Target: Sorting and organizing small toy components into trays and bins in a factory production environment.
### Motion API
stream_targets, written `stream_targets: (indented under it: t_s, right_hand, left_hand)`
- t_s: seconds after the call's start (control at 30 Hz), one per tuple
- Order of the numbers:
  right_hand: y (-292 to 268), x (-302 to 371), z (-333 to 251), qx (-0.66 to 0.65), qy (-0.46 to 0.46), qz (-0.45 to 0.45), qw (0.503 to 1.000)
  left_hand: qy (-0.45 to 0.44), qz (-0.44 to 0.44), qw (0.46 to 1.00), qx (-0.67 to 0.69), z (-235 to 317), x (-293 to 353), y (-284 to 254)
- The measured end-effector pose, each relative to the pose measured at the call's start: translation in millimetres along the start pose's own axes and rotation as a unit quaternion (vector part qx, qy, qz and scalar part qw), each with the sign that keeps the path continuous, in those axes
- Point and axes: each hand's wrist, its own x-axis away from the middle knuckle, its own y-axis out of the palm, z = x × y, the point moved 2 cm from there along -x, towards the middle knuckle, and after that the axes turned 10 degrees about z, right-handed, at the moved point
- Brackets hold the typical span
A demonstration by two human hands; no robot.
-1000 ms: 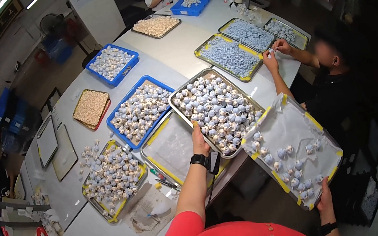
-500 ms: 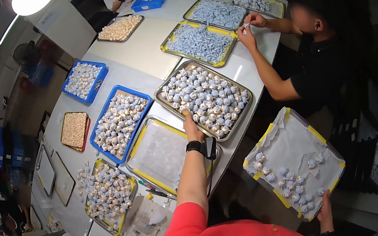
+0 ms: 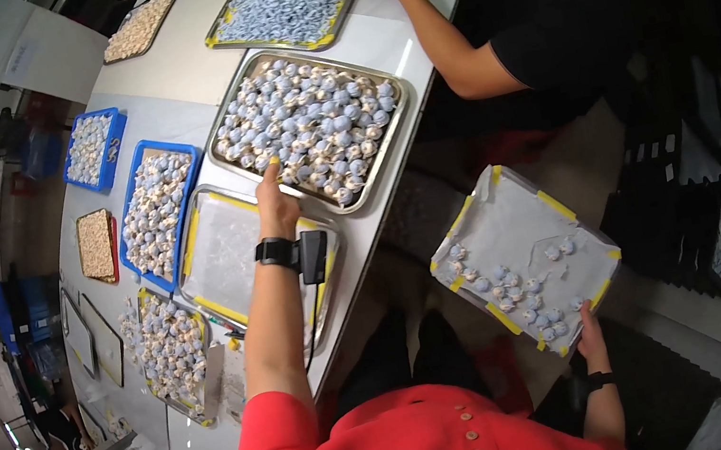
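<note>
The left hand [image 3: 278, 209] lay with its fingers curled on the near rim of a large silver metal tray heaped with pale blue and cream wrapped pieces [image 3: 396, 122], which stood on the long white surface [image 3: 172, 85]; the grip looked closed on that rim, though how firmly could not be told. The wrist behind it wore a black band with a small black device [image 3: 300, 253]. Just under that forearm lay a yellow-taped metal tray lined with clear film [image 3: 216, 250].

To the left of this hand stood a blue plastic bin of the same wrapped pieces [image 3: 148, 214], and beyond that a shallow red-rimmed tray of tan pieces [image 3: 96, 245] and a second blue bin [image 3: 91, 149]. Nearer the body on that side sat another yellow-taped tray of wrapped pieces [image 3: 172, 347].

The right hand [image 3: 590, 341] gripped the lower corner of a square tray lined with white paper and edged in yellow tape [image 3: 515, 227], fingers closed on its edge. It was held off the surface, tilted, with a small cluster of pale blue pieces [image 3: 512, 290] gathered toward its low side.

Beyond the left hand, past the heaped tray, another person's forearm [image 3: 445, 46] rested on the surface, beside a yellow-edged tray of pale blue items [image 3: 284, 7].
</note>
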Motion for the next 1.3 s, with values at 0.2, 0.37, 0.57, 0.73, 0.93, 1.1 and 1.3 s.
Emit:
stream_targets:
  t_s: [0.2,0.37,0.57,0.73,0.93,1.1,1.3]
  right_hand:
    - [-22.0,-113.3,117.3,0.020,0.067,0.013,0.997]
    - [-38.4,-192.3,205.0,0.062,0.074,0.087,0.992]
    - [-3.3,-237.0,205.9,0.157,0.013,0.092,0.983]
    - [-1.8,-246.7,220.4,0.168,0.022,0.107,0.980]
    - [48.8,-224.8,192.8,0.341,-0.002,0.175,0.924]
    - [84.6,-217.1,172.4,0.363,0.002,0.168,0.916]
    - [133.2,-201.4,160.0,0.479,-0.071,0.194,0.853]
  left_hand:
    - [0.170,0.115,0.944,-0.259,4.4,92.6,21.9]
    - [0.335,0.022,0.859,-0.387,-15.8,184.1,29.4]
    - [0.318,0.056,0.850,-0.416,-11.6,221.5,1.1]
    - [0.309,0.060,0.859,-0.403,9.7,233.7,-18.4]
    - [0.299,0.119,0.864,-0.388,33.9,262.0,-45.7]
    - [0.297,0.177,0.866,-0.362,47.1,290.8,-71.3]
    - [0.270,0.206,0.875,-0.344,54.9,312.8,-93.9]
